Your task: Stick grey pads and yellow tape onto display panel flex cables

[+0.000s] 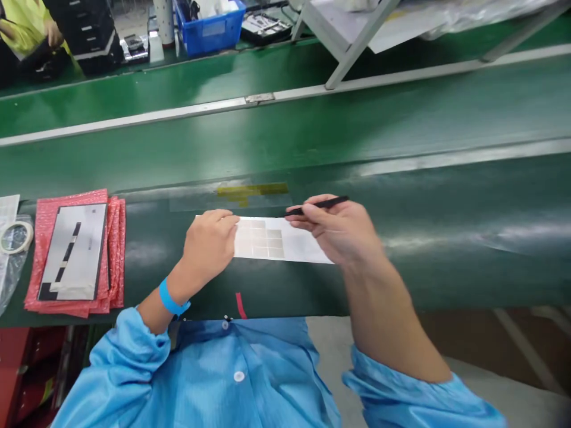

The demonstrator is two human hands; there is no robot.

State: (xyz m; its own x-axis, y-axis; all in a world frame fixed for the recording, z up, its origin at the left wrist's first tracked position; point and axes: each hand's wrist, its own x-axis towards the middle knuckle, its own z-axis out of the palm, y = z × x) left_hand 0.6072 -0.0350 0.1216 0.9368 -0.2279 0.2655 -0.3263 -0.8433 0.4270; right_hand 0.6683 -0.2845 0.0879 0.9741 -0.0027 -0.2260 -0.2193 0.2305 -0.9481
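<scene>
A white sheet of small pale grey rectangular stickers [261,241] lies in front of me on the green work surface. My left hand [212,238] is closed over its left end, with the fingers bent and the thumb side on the sheet. In my right hand [341,229] are slim black tweezers [328,203], pinched between thumb and fingers. Their tip points left, at the sheet's upper edge. The right part of the sheet is bare white and runs partly under my right hand.
At left, a flat display panel [74,252] rests on stacked pink bubble bags [116,255]; beside it is a tape roll [15,238]. Yellow tape [252,190] marks the surface beyond the sheet. Farther back are a metal rail [178,112], a blue bin [212,32] and a co-worker's hand [53,34].
</scene>
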